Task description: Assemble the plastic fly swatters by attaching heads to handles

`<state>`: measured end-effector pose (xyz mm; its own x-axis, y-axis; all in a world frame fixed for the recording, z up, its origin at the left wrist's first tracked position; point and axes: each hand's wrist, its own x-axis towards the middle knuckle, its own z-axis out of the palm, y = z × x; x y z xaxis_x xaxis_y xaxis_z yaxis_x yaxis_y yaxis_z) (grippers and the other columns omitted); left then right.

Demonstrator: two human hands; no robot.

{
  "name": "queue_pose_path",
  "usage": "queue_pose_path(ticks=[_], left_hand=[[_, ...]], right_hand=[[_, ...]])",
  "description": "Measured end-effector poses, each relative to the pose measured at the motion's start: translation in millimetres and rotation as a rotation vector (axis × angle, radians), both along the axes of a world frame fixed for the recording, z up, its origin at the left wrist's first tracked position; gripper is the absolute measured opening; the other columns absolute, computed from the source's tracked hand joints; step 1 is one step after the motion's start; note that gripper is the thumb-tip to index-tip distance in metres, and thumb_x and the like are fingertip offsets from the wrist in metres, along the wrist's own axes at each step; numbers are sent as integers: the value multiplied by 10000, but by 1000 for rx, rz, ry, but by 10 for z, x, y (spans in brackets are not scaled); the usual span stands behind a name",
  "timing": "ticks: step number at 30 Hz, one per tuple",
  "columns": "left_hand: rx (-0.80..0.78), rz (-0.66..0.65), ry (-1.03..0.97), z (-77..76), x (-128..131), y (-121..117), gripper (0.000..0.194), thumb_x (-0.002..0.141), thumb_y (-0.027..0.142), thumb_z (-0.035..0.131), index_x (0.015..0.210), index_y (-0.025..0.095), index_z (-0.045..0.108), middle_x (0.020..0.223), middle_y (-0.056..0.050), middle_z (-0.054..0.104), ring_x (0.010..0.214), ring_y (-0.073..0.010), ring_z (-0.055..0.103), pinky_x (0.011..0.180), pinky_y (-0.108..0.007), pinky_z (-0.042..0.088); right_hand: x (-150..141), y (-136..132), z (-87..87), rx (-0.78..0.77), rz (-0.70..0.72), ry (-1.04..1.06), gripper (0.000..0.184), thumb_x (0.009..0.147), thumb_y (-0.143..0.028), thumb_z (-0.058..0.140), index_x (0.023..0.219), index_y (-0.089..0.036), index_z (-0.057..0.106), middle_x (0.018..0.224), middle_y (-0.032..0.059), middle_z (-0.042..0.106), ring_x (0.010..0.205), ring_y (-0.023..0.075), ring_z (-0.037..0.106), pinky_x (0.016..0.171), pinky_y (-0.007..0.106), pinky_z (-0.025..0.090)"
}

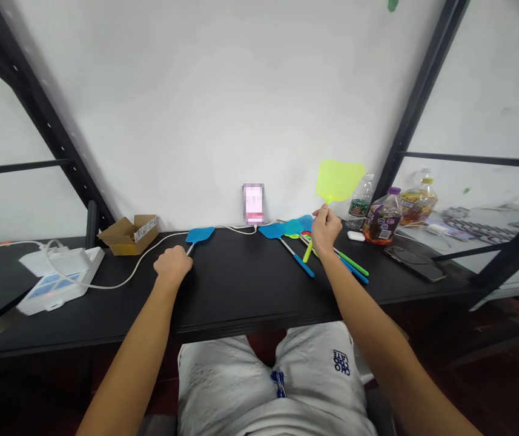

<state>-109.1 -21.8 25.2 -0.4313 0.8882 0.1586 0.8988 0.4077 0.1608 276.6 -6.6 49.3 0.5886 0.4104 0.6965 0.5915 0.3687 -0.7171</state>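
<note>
In the head view my left hand (172, 265) is closed around the handle of a blue fly swatter (200, 234), whose flat head lies toward the back of the black table (236, 290). My right hand (326, 230) grips a yellow-green fly swatter (340, 180) near the neck. Its head is raised in front of the wall, and its handle end sticks out below my fist. Behind and around my right hand lie several more fly swatters, including a blue one (272, 231) and a green handle (354, 264). My right hand and forearm partly hide this pile.
A phone (254, 204) with a lit screen leans on the wall, its white cable running left. On the left are an open cardboard box (128, 237) and a white power strip (54, 289). On the right stand a water bottle (360, 206), drink bottles (383, 219) and a dark phone (415, 263).
</note>
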Motion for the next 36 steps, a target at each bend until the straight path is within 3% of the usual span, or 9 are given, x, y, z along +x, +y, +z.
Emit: queue_pose_path(ticks=[6, 10, 15, 19, 21, 26, 30, 33, 36], left_hand=[[-16, -3, -4, 35, 37, -29, 441, 747, 308, 557, 1133, 112, 639, 1181, -240, 611, 1065, -378, 601, 809, -442, 490], [-17, -11, -4, 45, 61, -37, 475, 761, 370, 545, 1143, 104, 639, 1191, -246, 606, 1076, -384, 595, 822, -449, 485], [-16, -13, -18, 33, 67, -20, 519, 759, 445, 541, 1131, 99, 649, 1173, -260, 614, 1064, -396, 597, 821, -467, 479], [-1, -19, -19, 3, 55, 6, 527, 734, 464, 569, 1111, 107, 657, 1151, -264, 623, 1043, -401, 604, 805, -474, 479], [2, -20, -19, -7, 50, 18, 530, 730, 470, 571, 1109, 109, 657, 1149, -263, 623, 1042, -403, 603, 804, -476, 478], [11, -14, -18, -13, 74, 1, 507, 739, 460, 566, 1093, 107, 652, 1114, -263, 628, 1026, -401, 601, 794, -473, 470], [103, -1, 48, 15, 253, -100, 487, 806, 419, 503, 1133, 75, 611, 1149, -265, 586, 1074, -390, 559, 826, -455, 445], [304, -121, 159, 75, 548, -181, 438, 878, 364, 414, 1163, 75, 580, 1191, -251, 544, 1144, -379, 486, 900, -459, 398], [383, -412, 151, 122, 954, -213, 378, 912, 353, 396, 1140, 121, 590, 1169, -209, 553, 1160, -345, 465, 978, -445, 342]], right_hand=[[29, 87, -51, -84, -6, 175, 561, 968, -466, 256, 590, -195, 570, 579, 58, 591, 640, 210, 573, 696, 313, 400], [16, 166, -137, -103, 33, 219, 579, 962, -512, 238, 617, -195, 578, 590, 56, 594, 632, 206, 575, 683, 316, 421], [-56, 308, -287, -115, 260, 254, 486, 914, -592, 345, 752, -193, 571, 579, 21, 584, 617, 190, 608, 581, 281, 452], [-121, 361, -358, -144, 423, 304, 399, 891, -558, 425, 814, -188, 551, 611, 16, 606, 569, 186, 628, 517, 279, 462], [-123, 356, -369, -163, 397, 254, 383, 892, -533, 439, 813, -180, 564, 620, 24, 619, 570, 189, 627, 551, 293, 477], [-45, 321, -348, -160, 135, 42, 409, 923, -488, 386, 784, -170, 602, 656, 62, 645, 697, 213, 627, 734, 336, 472], [-20, 290, -312, -134, 31, -34, 406, 936, -460, 360, 798, -166, 604, 734, 93, 665, 819, 226, 621, 823, 346, 445], [-65, 235, -273, -100, 47, -34, 401, 942, -465, 364, 789, -172, 590, 722, 86, 667, 829, 220, 628, 859, 351, 443], [-134, 175, -233, -102, 192, 64, 417, 950, -503, 352, 812, -180, 576, 654, 49, 652, 713, 191, 644, 771, 321, 489]])
